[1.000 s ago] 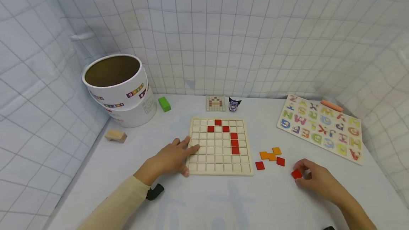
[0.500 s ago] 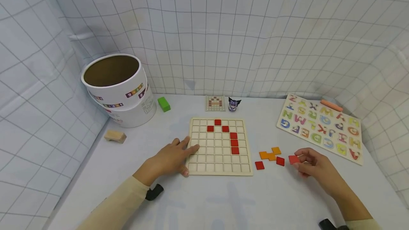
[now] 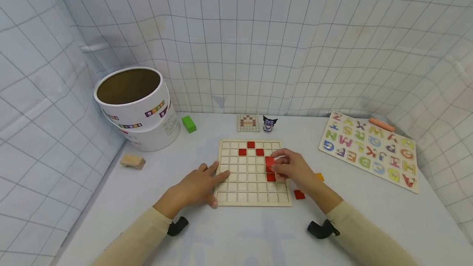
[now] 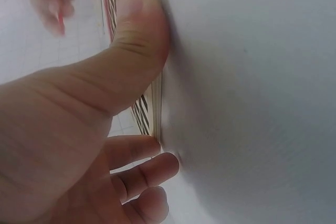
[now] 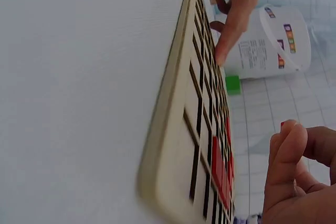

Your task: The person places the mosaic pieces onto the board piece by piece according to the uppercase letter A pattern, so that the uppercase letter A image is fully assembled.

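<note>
A light wooden grid board (image 3: 242, 187) lies on the white table with several red square tiles (image 3: 251, 145) set in its cells. My left hand (image 3: 195, 184) rests at the board's left edge, index finger stretched onto the grid and thumb at the near corner. Over the right side of the board, my right hand (image 3: 295, 169) pinches a red tile (image 4: 61, 23) between thumb and fingertips. That tile is above the grid, apart from it in the right wrist view. Right of the board, a loose red tile (image 3: 299, 194) and an orange tile (image 3: 319, 177) show, partly covered by the right arm.
A small pattern card (image 3: 248, 123) and a purple figurine (image 3: 269, 124) stand behind the board. At the left are a white bucket (image 3: 151, 128), a green block (image 3: 189, 124) and a wooden block (image 3: 132, 161). An alphabet board (image 3: 369, 151) lies at the right.
My right hand has lifted the red tile off the table and carried it left, over the grid board. The left hand has stayed at the board's left edge.
</note>
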Demonstrator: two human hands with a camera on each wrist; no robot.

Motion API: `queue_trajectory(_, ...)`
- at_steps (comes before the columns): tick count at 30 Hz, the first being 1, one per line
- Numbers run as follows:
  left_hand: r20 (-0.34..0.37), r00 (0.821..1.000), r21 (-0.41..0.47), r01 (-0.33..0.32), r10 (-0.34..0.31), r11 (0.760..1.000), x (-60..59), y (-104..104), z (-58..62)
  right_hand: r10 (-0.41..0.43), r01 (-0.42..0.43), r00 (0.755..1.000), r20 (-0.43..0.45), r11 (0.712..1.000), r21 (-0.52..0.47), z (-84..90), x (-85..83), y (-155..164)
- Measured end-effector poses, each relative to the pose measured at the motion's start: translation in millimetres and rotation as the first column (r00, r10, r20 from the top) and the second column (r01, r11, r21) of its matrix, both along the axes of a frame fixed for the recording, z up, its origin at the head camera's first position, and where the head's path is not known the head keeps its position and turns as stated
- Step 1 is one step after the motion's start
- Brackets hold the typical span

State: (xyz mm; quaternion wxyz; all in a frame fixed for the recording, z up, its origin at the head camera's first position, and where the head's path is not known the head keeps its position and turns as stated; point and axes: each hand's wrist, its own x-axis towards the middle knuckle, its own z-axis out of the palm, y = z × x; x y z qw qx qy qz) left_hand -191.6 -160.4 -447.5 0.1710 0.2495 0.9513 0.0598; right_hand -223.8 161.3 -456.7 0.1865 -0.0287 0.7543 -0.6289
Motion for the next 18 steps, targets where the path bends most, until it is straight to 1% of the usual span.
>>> queue_trajectory(2, 0.009, 1.000, -0.002, -0.001, 0.001, 1.000, -0.3, -0.2, -0.1, 0.034, -0.034, 0.999, 0.008, 0.999, -0.030, -0.2, -12.0, -25.4)
queue_trajectory(4, 0.015, 1.000, -0.005, 0.001, -0.001, 1.000, -0.7, 0.0, -0.9, 0.063, -0.063, 0.998, 0.008, 0.998, -0.007, -1.3, -23.0, -46.8)
queue_trajectory(5, 0.017, 1.000, -0.005, 0.004, -0.004, 1.000, -1.0, 0.2, -1.3, 0.081, -0.081, 0.997, -0.002, 0.996, 0.022, -2.0, -27.7, -55.9)
queue_trajectory(7, 0.018, 1.000, -0.009, 0.013, -0.013, 1.000, -1.3, 0.7, -2.1, 0.131, -0.124, 0.991, -0.040, 0.983, 0.133, -3.4, -35.3, -71.5)
queue_trajectory(8, 0.016, 1.000, -0.013, 0.017, -0.017, 1.000, -1.6, 1.0, -2.5, 0.162, -0.145, 0.984, -0.074, 0.968, 0.204, -4.5, -38.9, -78.0)
queue_trajectory(9, 0.011, 1.000, -0.016, 0.020, -0.020, 1.000, -1.8, 1.1, -2.9, 0.197, -0.157, 0.974, -0.116, 0.945, 0.286, -5.1, -41.8, -83.9)
queue_trajectory(11, 0.002, 1.000, -0.019, 0.025, -0.025, 1.000, -1.9, 0.9, -3.1, 0.260, -0.158, 0.948, -0.185, 0.887, 0.434, -6.3, -46.3, -93.5)
queue_trajectory(13, -0.007, 1.000, -0.022, 0.029, -0.029, 0.999, -1.8, 0.1, -3.1, 0.311, -0.139, 0.921, -0.235, 0.826, 0.546, -7.2, -49.5, -100.5)
queue_trajectory(14, -0.009, 0.999, -0.022, 0.030, -0.030, 0.999, -1.8, -0.4, -3.1, 0.327, -0.131, 0.912, -0.249, 0.806, 0.577, -7.5, -50.8, -103.3)
queue_trajectory(15, -0.013, 0.999, -0.018, 0.033, -0.033, 0.999, -1.6, -1.1, -3.1, 0.337, -0.128, 0.907, -0.253, 0.792, 0.597, -7.4, -51.6, -105.7)
queue_trajectory(18, -0.020, 0.999, -0.009, 0.036, -0.036, 0.999, -1.2, -2.9, -2.6, 0.359, -0.137, 0.898, -0.254, 0.778, 0.614, -7.1, -53.4, -110.6)
